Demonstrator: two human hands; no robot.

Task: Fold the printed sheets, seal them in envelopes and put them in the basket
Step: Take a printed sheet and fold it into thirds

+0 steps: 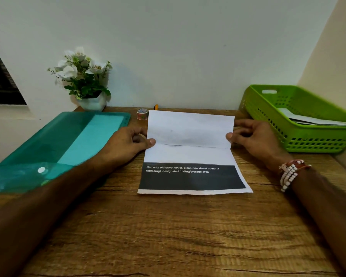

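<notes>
A printed sheet [190,154] lies on the wooden desk, its far part folded toward me over the middle. A dark printed band with white text shows on its near part. My left hand [128,142] pinches the folded flap at its left edge, thumb on top. At the flap's right edge, my right hand [252,136] pinches it the same way. The green basket [272,124] stands at the right back of the desk with white envelopes [308,118] inside.
A teal plastic folder [64,140] lies at the left of the desk. A roll of tape [142,113] and an orange-tipped object [156,106] sit behind the sheet by the wall. A white flowerpot [92,102] with flowers stands at the back left.
</notes>
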